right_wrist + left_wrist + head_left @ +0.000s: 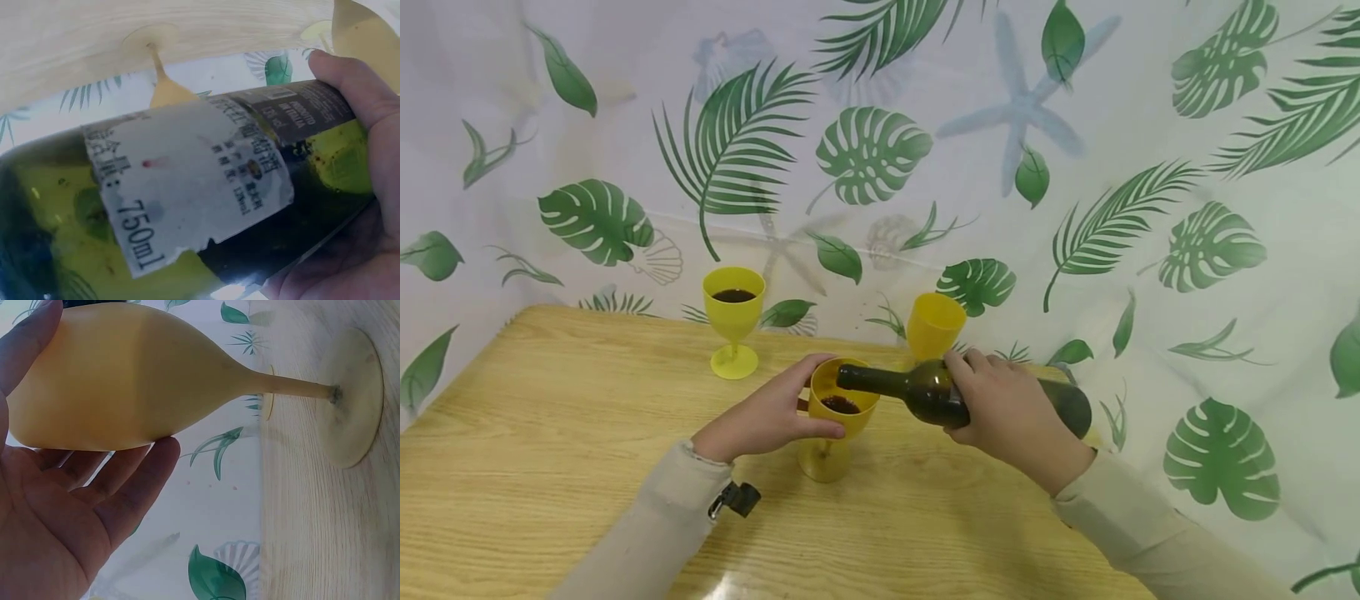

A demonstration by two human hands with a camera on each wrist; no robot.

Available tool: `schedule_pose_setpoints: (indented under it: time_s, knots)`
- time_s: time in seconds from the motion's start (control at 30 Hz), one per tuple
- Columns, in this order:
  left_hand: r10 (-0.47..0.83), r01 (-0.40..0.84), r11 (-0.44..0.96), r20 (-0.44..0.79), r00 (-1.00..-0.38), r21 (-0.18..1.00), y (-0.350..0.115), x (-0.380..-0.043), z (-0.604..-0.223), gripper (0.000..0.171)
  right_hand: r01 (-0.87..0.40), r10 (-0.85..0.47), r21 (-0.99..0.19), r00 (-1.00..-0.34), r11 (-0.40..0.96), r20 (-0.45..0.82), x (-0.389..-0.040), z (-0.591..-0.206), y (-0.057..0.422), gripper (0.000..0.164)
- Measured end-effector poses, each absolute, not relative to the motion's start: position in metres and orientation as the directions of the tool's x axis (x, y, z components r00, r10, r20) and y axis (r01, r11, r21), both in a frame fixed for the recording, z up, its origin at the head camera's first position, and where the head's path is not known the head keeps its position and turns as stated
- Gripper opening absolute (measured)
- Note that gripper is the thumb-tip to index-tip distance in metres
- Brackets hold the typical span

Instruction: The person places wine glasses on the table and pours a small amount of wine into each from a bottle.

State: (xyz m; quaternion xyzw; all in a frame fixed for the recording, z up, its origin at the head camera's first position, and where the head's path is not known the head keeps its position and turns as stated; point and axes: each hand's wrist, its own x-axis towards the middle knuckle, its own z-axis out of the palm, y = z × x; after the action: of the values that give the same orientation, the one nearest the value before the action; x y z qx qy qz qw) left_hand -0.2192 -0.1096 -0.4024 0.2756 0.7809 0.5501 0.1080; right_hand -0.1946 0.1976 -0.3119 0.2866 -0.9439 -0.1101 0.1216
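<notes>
Head view: right hand (1009,408) partly hides bottle (931,395); rear goblet's (936,327) stem unseen.

The dark green cylindrical glass bottle (934,398) looks smooth and glossy; its white rectangular paper label (187,181) is matt and ragged-edged. The orange-yellow stemmed plastic goblet (125,375) and the bright yellow stemmed plastic goblet (734,322) at ten o'clock from it look smooth. The pale brown wood-grain tabletop (925,533) shines at seven o'clock in the head view.

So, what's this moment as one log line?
left hand: holds nearest goblet; right hand: grips tipped bottle; mouth: at goblet opening; dark liquid: in goblet
</notes>
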Motion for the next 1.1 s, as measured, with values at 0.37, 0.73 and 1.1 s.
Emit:
schedule_pose_setpoints:
  time_s: [0.37,0.73,1.1]
  knots:
    - [0.543,0.304,0.254,0.125,-0.830,0.918,-0.106,-0.220,-0.403,0.083,-0.455,-0.449,0.017,-0.872,0.890,0.196,-0.199,-0.344,0.193,0.087]
    - [0.538,0.305,0.260,0.125,-0.834,0.916,-0.105,-0.220,-0.405,0.087,-0.223,-0.161,-0.525,-0.974,0.821,0.162,-0.201,-0.374,0.219,0.095]
    - [0.519,0.294,0.280,0.114,-0.847,0.914,-0.111,-0.220,-0.406,0.089,-0.136,0.053,-0.802,-0.977,0.582,0.204,-0.204,-0.394,0.237,0.092]
